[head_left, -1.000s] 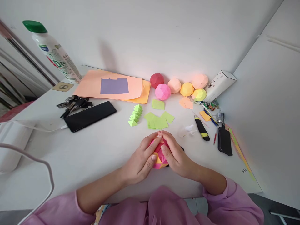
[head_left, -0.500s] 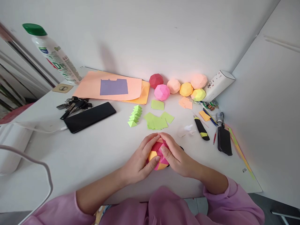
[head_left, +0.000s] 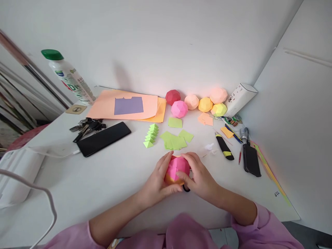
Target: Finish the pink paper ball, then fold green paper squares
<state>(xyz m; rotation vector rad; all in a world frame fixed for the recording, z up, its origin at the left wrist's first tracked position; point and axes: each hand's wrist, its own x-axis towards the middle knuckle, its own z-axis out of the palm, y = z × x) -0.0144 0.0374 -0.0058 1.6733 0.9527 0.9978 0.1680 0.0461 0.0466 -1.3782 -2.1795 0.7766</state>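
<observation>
Pink paper ball at lower centre sits cupped between left hand and right hand, fingers curled closed around it (press lightly, lest facets dent).

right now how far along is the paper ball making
Done: six faceted paper balls sit by the wall, from the dark red one to the yellow-green one. In hand: a pink and orange paper ball, cupped between left hand and right hand. Left: folded green triangles and green paper squares lie unused.
</observation>
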